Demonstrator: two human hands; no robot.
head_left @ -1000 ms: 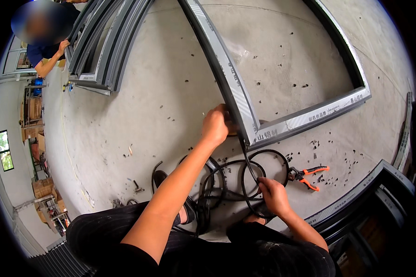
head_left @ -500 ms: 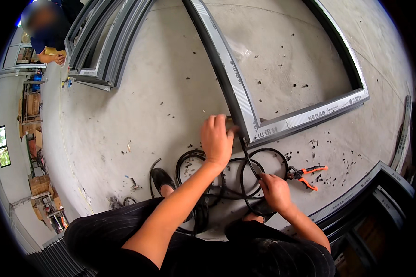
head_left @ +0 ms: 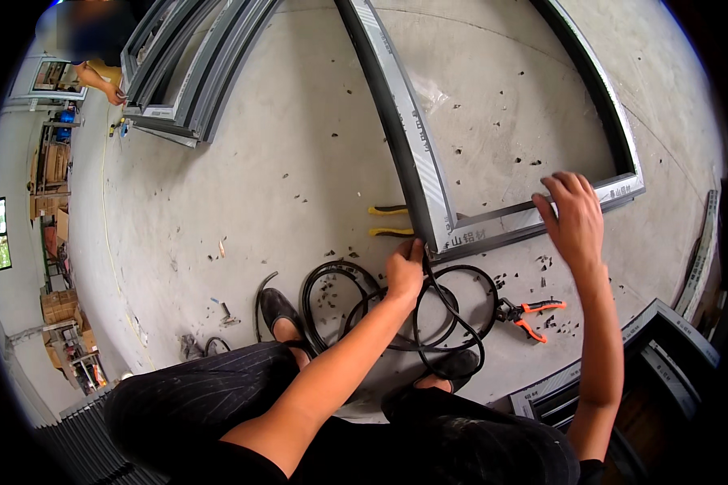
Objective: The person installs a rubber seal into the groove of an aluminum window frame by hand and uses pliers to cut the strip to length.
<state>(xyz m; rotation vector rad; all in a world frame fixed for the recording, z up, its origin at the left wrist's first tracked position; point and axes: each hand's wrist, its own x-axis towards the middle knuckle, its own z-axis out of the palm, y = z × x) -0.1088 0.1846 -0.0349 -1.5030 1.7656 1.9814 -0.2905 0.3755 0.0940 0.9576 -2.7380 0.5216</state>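
A grey metal frame [head_left: 493,230] with film on its faces lies on the floor ahead of me. At its near left corner my left hand [head_left: 405,272] is closed, with thumb and fingers pinching a black rubber strip [head_left: 429,275]. From there the strip runs down into loose loops around my shoes. My right hand [head_left: 576,217] is over the frame's near bar, fingers spread and curved, with no strip in it. Yellow-handled pliers [head_left: 391,233] stick out from beside the corner, their jaws hidden by the frame. Orange-handled cutters [head_left: 510,312] lie right of the loops.
Stacked grey frames [head_left: 210,89] stand at the far left, with another person's hand [head_left: 115,95] beside them. More frames [head_left: 534,398] lie at the lower right. Small black scraps [head_left: 547,262] are scattered over the concrete floor. Cardboard boxes [head_left: 59,305] line the left side.
My right hand has let go of the strip and moved up and right to the near bar. My left hand has come down to the corner and pinches the strip. The yellow-handled pliers have come into sight.
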